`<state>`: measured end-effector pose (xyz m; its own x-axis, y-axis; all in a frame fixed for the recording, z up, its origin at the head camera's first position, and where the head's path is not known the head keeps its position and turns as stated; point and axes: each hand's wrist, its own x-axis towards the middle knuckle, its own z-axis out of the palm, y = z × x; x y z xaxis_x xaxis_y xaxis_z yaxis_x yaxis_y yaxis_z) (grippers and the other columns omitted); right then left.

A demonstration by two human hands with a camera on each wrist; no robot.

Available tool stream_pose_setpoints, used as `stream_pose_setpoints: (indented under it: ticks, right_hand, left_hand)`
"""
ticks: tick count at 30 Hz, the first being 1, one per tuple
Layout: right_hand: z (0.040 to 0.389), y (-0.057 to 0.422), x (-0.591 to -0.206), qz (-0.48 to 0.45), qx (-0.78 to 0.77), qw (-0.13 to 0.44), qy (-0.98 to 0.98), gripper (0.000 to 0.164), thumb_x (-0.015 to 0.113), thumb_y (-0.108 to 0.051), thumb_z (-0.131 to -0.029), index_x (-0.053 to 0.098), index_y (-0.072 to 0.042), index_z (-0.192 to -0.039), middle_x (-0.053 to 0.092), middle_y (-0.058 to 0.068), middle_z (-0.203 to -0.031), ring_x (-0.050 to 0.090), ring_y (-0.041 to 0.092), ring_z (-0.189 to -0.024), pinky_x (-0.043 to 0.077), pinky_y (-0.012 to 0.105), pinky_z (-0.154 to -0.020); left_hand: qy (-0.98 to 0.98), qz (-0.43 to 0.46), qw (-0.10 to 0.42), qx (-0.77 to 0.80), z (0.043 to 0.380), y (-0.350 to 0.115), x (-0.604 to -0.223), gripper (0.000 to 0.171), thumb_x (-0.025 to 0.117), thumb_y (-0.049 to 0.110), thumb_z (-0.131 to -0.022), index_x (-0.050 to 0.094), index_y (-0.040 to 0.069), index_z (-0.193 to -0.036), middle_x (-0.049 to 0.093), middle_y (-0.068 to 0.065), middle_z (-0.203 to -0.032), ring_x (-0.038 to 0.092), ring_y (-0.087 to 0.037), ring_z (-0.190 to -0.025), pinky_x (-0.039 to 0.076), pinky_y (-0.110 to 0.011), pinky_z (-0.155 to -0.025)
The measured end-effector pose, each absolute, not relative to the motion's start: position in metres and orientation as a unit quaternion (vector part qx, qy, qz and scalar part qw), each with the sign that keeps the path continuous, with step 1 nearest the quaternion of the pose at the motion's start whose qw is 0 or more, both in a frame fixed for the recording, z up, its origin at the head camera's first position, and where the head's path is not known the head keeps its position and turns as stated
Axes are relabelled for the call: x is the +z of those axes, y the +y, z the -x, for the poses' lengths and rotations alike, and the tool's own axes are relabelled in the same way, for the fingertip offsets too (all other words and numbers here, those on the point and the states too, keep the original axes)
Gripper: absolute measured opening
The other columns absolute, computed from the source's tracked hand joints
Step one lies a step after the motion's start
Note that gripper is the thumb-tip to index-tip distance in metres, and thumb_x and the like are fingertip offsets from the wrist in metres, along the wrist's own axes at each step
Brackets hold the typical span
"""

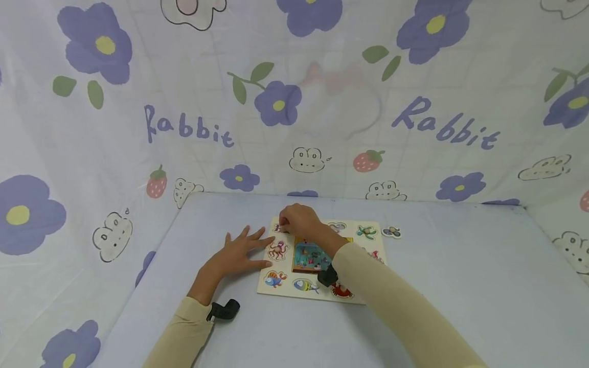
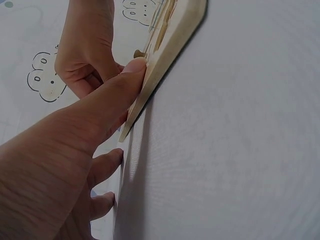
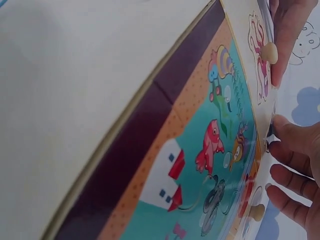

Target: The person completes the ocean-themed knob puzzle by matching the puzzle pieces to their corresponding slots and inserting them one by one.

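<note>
A wooden knob puzzle board (image 1: 264,287) with sea-animal pieces lies on the table. My left hand (image 1: 235,256) is spread at its left side, the thumb and a fingertip touching the edge beside the octopus piece (image 1: 277,250). In the left wrist view the left thumb (image 2: 117,97) lies along the board's rim. My right hand (image 1: 301,221) reaches across to the far left corner, pinching a small purplish puzzle piece (image 1: 277,228) at its place there. In the right wrist view the curled fingers (image 3: 292,162) partly hide that piece.
A loose puzzle piece (image 1: 391,232) lies on the table just right of the board. A turtle piece (image 1: 366,232), a striped fish (image 1: 306,285), an orange fish (image 1: 275,279) and a red crab (image 1: 342,291) sit on the board around an underwater picture (image 1: 308,255). A patterned curtain (image 1: 322,102) hangs behind.
</note>
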<state>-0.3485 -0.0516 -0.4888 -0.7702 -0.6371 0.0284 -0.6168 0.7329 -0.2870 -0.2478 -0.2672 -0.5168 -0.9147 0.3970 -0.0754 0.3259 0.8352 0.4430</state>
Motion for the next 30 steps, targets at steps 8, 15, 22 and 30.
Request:
stream_pose_setpoints:
  ticks: [8, 15, 22, 30]
  right_hand:
    - [0.344, -0.042, -0.481, 0.331, -0.137, 0.042, 0.933, 0.012, 0.072, -0.031, -0.096, 0.076, -0.02, -0.098, 0.07, -0.006, -0.087, 0.058, 0.01, -0.071, 0.05, 0.029, -0.064]
    - [0.343, -0.017, -0.469, 0.331, -0.131, 0.01, 0.934, 0.018, 0.072, -0.033, -0.096, 0.077, -0.017, -0.103, 0.071, -0.005, -0.09, 0.059, 0.011, -0.074, 0.051, 0.029, -0.067]
    - [0.341, 0.024, -0.454, 0.338, -0.147, -0.023, 0.929, 0.015, 0.072, -0.029, -0.097, 0.078, -0.016, -0.099, 0.068, -0.005, -0.083, 0.057, 0.012, -0.071, 0.049, 0.03, -0.063]
    - [0.335, 0.07, -0.446, 0.323, -0.144, -0.046, 0.934, 0.017, 0.073, -0.03, -0.096, 0.077, -0.014, -0.1, 0.068, -0.003, -0.084, 0.057, 0.013, -0.071, 0.049, 0.032, -0.062]
  left_hand:
    - [0.953, -0.194, 0.086, 0.218, 0.249, -0.266, -0.516, 0.074, 0.066, 0.066, -0.089, 0.047, 0.034, -0.153, 0.027, -0.004, -0.166, 0.006, -0.046, -0.153, -0.002, -0.081, -0.108]
    - [0.957, -0.184, 0.09, 0.206, 0.25, -0.265, -0.519, 0.074, 0.066, 0.068, -0.088, 0.048, 0.036, -0.152, 0.027, -0.003, -0.166, 0.006, -0.045, -0.154, -0.002, -0.08, -0.109]
    - [0.957, -0.18, 0.092, 0.209, 0.251, -0.264, -0.52, 0.076, 0.066, 0.068, -0.087, 0.047, 0.035, -0.153, 0.026, -0.003, -0.166, 0.004, -0.043, -0.154, -0.004, -0.079, -0.11]
    - [0.955, -0.186, 0.092, 0.21, 0.25, -0.266, -0.52, 0.076, 0.066, 0.067, -0.088, 0.046, 0.033, -0.153, 0.026, -0.005, -0.166, 0.004, -0.044, -0.154, -0.003, -0.08, -0.109]
